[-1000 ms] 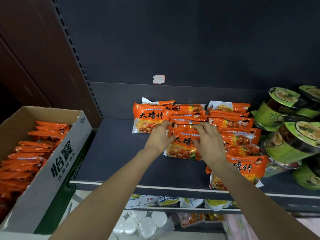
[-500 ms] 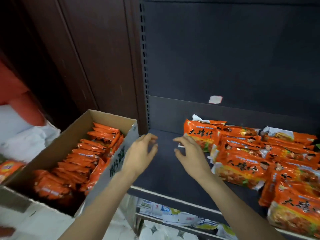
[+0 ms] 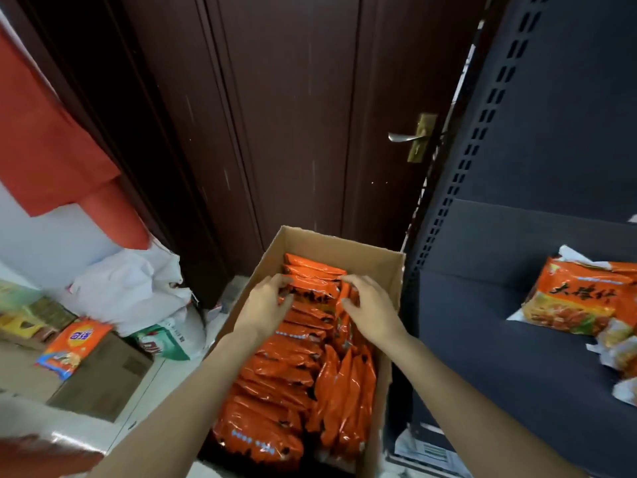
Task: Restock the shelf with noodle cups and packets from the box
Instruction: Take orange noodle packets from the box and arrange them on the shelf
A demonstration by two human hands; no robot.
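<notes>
Both hands have left the shelf [image 3: 510, 339] and swung over to the box [image 3: 387, 367], and my gaze has turned with them, so only the shelf's left end with a few stocked packets [image 3: 579, 305] shows at the right. From my head view, my left hand [image 3: 263, 307] and right hand [image 3: 374, 310] curl over the far row of noodle packets [image 3: 312, 288] inside the box, fingertips touching the orange wrappers from either side; whether they have truly closed on a bundle I cannot tell. These packets look light, crinkly and slick (the noodle block inside would crack under a hard squeeze), so I judge it best to clamp several together by their flat sides, not the crimped ends.
</notes>
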